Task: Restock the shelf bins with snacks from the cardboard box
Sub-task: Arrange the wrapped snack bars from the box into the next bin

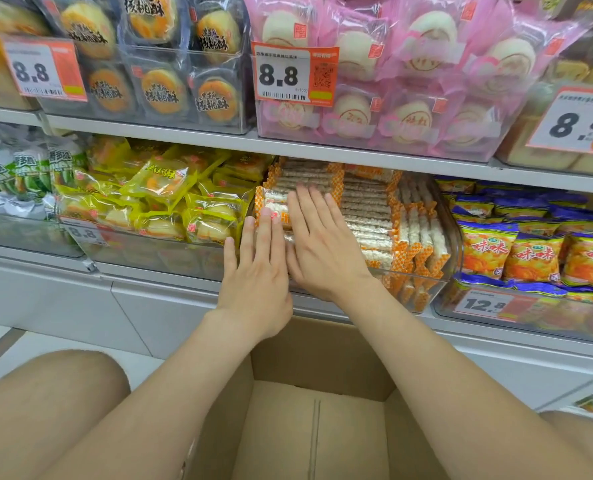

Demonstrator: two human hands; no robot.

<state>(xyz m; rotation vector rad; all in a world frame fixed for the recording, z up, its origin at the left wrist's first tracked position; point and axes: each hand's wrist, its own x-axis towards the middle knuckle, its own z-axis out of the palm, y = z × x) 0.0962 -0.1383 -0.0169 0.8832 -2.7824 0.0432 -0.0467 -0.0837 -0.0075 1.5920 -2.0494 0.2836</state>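
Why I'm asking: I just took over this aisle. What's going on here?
A person is restocking. Both the left hand and right hand lie flat, fingers straight, on the orange-and-white snack packets in the clear bin on the lower shelf. The open cardboard box below shows only bare floor.

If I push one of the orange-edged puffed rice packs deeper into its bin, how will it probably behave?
Probably light: the orange-edged packs show puffed white grains. Likely fairly stiff, since some stand on edge in straight rows in the clear bin. The glossy wrappers may slide, and hard pressure might crumble them; the left hand and right hand press flat.
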